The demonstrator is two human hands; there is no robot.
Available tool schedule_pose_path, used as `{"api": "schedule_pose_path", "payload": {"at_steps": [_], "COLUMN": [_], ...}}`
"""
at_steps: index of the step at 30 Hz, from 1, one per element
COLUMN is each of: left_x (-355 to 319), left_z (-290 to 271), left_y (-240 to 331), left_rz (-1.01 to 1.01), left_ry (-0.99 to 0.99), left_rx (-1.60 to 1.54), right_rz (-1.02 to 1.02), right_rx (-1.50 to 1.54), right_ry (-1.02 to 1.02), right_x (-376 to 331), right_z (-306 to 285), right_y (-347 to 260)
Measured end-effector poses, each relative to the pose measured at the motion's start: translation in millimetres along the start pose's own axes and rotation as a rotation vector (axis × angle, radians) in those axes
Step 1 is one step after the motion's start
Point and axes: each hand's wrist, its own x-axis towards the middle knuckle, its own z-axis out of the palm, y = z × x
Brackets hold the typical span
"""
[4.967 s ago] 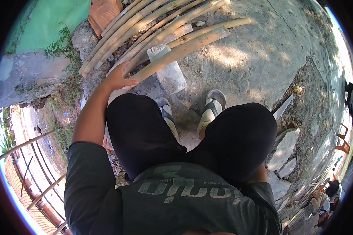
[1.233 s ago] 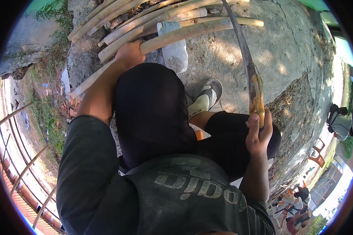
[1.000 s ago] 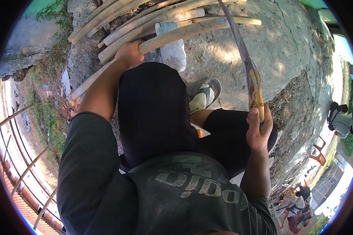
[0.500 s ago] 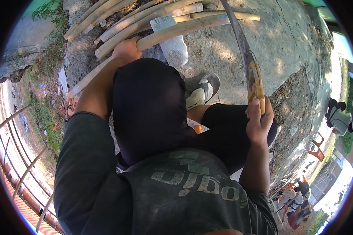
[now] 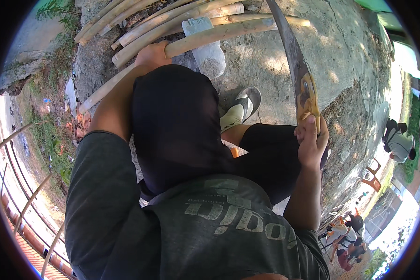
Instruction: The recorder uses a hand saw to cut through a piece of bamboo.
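My left hand (image 5: 153, 55) is wrapped round a pale bamboo pole (image 5: 219, 35), beside my raised knee. The pole lies across a whitish block (image 5: 211, 59), its cut end pointing right. In my right hand (image 5: 311, 145) is the yellowish handle of a handsaw (image 5: 291, 56), held above my other thigh. Its long dark blade points away from me, and in this view passes right by the pole's right end. Whether the teeth touch the bamboo I cannot tell. My left fingertips are partly hidden beyond the pole.
More bamboo poles (image 5: 156, 33) lie side by side at the far left. Cracked concrete (image 5: 275, 79) spreads under my sandalled foot (image 5: 252, 100). Plants and rubble (image 5: 44, 126) border the left. At the right stand a brown chair (image 5: 372, 176) and a person (image 5: 399, 142); several people sit farther back.
My right hand and the saw have shifted slightly to the right. My left hand keeps its grip on the pole and has hardly moved.
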Motion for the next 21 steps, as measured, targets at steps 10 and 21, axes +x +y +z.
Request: {"api": "schedule_pose_path", "payload": {"at_steps": [10, 21], "left_x": [0, 2], "left_z": [-4, 4], "left_y": [2, -8], "left_rz": [-0.012, 0.043], "left_ry": [-0.057, -0.013], "left_rx": [0.006, 0.013], "right_rz": [-0.013, -0.028], "right_rx": [-0.068, -0.094], "right_ry": [-0.044, -0.031], "right_x": [16, 50], "right_z": [2, 26], "right_y": [2, -1]}}
